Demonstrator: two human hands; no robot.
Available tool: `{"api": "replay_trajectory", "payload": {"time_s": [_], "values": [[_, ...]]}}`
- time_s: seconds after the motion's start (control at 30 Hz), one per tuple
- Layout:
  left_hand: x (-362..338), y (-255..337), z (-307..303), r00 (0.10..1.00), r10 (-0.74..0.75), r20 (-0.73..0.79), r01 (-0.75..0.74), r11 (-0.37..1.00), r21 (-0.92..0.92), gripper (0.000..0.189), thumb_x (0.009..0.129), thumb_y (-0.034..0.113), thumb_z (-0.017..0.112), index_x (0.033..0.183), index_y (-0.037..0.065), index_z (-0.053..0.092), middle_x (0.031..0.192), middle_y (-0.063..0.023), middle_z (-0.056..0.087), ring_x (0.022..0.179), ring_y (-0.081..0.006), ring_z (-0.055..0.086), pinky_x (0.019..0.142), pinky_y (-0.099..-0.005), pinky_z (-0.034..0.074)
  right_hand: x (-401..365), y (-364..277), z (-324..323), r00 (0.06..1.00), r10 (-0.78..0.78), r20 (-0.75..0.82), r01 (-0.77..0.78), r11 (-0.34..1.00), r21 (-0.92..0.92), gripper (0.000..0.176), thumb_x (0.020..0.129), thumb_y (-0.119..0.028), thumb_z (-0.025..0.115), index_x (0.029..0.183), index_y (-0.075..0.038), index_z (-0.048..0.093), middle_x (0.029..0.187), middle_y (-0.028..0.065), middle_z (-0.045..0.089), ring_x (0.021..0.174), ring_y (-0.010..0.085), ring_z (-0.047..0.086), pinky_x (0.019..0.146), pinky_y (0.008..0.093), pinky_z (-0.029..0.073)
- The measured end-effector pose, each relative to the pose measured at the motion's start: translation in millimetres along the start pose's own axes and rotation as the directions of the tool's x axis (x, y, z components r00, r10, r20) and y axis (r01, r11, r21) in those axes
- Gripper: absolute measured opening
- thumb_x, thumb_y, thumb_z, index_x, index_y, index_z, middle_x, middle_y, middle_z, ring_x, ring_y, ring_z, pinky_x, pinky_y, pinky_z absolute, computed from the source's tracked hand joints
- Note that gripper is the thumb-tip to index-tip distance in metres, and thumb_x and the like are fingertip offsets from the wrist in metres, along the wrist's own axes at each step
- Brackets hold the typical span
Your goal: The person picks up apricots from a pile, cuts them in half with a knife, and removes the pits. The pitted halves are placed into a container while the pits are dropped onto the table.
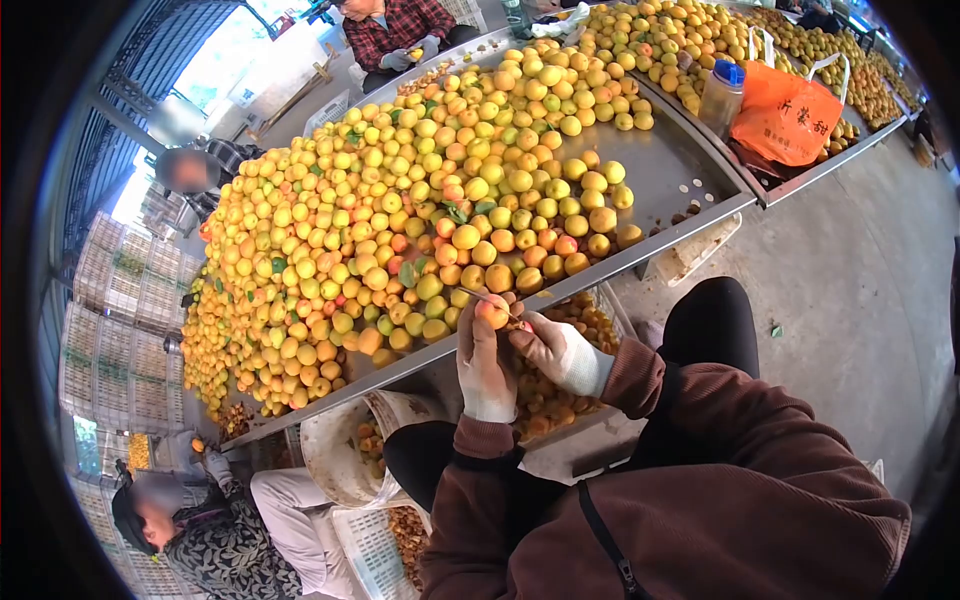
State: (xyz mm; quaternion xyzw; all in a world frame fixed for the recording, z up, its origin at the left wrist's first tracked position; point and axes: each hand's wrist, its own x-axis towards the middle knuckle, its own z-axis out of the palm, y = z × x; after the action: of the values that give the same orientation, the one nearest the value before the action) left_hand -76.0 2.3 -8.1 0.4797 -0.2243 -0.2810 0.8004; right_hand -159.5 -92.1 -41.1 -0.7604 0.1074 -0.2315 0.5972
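My left hand (487, 368), in a white fingerless-tipped glove, is closed around an orange-red apricot (491, 312) just in front of the table's near edge. Against the fruit lies the thin blade of a small knife (484, 297). My right hand (563, 354), also gloved in white, grips the knife's end, where a bit of red shows between the fingers. Beyond both hands, a large heap of yellow and orange apricots (400, 200) covers much of the metal table (668, 195). Below my hands is a crate of apricot pieces (560, 405), partly hidden by them.
A white bucket (335, 450) and a white crate (375, 550) stand left of my knees. An orange bag (787, 112) and a blue-lidded bottle (721, 98) are on the adjoining table. Several people sit around the table. Stacked crates (125, 270) line the left side.
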Motion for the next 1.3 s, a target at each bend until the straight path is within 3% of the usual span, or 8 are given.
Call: {"api": "replay_trajectory", "payload": {"time_s": [0.17,0.27,0.7,0.97,1.03,1.13,1.23,1.3], "values": [[11.3,-8.6,-19.7,0.975,0.213,0.06,-0.221,0.922,0.319,0.048,0.098,0.041,0.053,0.125,0.001,0.049,0.117,-0.0137,0.06,0.098,-0.0192,0.061,0.089,-0.0339,0.049,9.2,4.2,5.5,1.0,0.012,0.0,-0.012,0.994,-0.112,0.033,0.097,-0.03,0.052,0.118,-0.005,0.048,0.088,0.0223,0.064,0.086,0.0437,0.063,0.067,0.0425,0.051],[11.4,-13.4,-30.4,0.985,-0.168,-0.03,0.164,0.981,-0.108,0.056,0.1,0.05,0.043,0.126,0.0,0.047,0.115,-0.0153,0.062,0.098,-0.0206,0.061,0.088,-0.0317,0.049,14.2,21.7,13.1,0.998,-0.003,0.06,0.012,0.989,-0.15,0.039,0.096,-0.028,0.054,0.126,-0.007,0.041,0.086,0.0223,0.065,0.08,0.0425,0.064,0.064,0.0455,0.051],[8.1,-18.4,-47.2,0.949,-0.316,-0.014,0.272,0.837,-0.474,0.055,0.102,0.05,0.036,0.116,0.0,0.052,0.114,-0.0132,0.061,0.099,-0.0223,0.06,0.088,-0.0351,0.048,11.3,14.6,13.1,0.998,-0.031,0.057,0.046,0.953,-0.298,0.035,0.091,-0.033,0.061,0.109,-0.006,0.049,0.078,0.0227,0.063,0.078,0.0425,0.064,0.063,0.0466,0.051],[0.7,-18.4,-44.6,0.973,-0.221,0.072,0.22,0.975,0.019,0.025,0.094,0.008,0.055,0.118,-0.001,0.055,0.109,-0.0132,0.063,0.099,-0.025,0.062,0.089,-0.0347,0.049,26.1,-3.1,-17.8,0.987,0.029,0.161,-0.009,0.992,-0.124,0.049,0.082,-0.032,0.076,0.113,-0.004,0.052,0.096,0.012,0.065,0.09,0.0206,0.065,0.078,0.0322,0.051],[0.4,-17.5,-50.6,0.902,0.241,0.358,-0.426,0.367,0.827,0.033,0.082,-0.002,0.061,0.115,0.0,0.057,0.105,-0.0163,0.064,0.095,-0.0311,0.064,0.085,-0.0352,0.05,24.2,-6.8,-14.5,0.976,0.12,0.183,-0.114,0.992,-0.045,0.049,0.082,-0.033,0.076,0.113,-0.004,0.052,0.099,0.0093,0.063,0.092,0.0158,0.061,0.081,0.0305,0.05],[-2.6,-18.1,-43.4,0.991,0.021,0.133,-0.079,0.89,0.449,0.03,0.095,0.018,0.044,0.115,0.001,0.059,0.103,-0.0068,0.062,0.095,-0.0171,0.06,0.076,-0.0329,0.051,21.6,10.8,-7.6,0.97,0.215,0.117,-0.235,0.952,0.197,0.037,0.087,-0.028,0.067,0.111,-0.003,0.053,0.095,0.0053,0.062,0.084,0.0135,0.061,0.073,0.0292,0.051],[-2.4,-16.4,-35.9,0.979,-0.202,0.029,0.196,0.971,0.14,0.033,0.093,0.013,0.039,0.118,-0.001,0.056,0.105,-0.0089,0.062,0.094,-0.0187,0.061,0.076,-0.0334,0.051,21.3,13.6,-5.4,0.953,0.304,-0.024,-0.262,0.858,0.443,0.027,0.091,-0.024,0.057,0.106,-0.001,0.055,0.093,0.0076,0.062,0.075,0.0143,0.063,0.065,0.0284,0.053],[-2.4,-10.6,-28.9,0.967,-0.255,0.01,0.248,0.95,0.192,0.032,0.091,0.004,0.045,0.121,-0.003,0.053,0.107,-0.0125,0.063,0.094,-0.0213,0.062,0.078,-0.0337,0.052,19.2,2.0,-12.5,0.823,0.551,0.138,-0.444,0.473,0.761,0.027,0.092,-0.024,0.054,0.105,-0.001,0.056,0.094,0.0098,0.062,0.074,0.0157,0.064,0.063,0.029,0.053]]}}
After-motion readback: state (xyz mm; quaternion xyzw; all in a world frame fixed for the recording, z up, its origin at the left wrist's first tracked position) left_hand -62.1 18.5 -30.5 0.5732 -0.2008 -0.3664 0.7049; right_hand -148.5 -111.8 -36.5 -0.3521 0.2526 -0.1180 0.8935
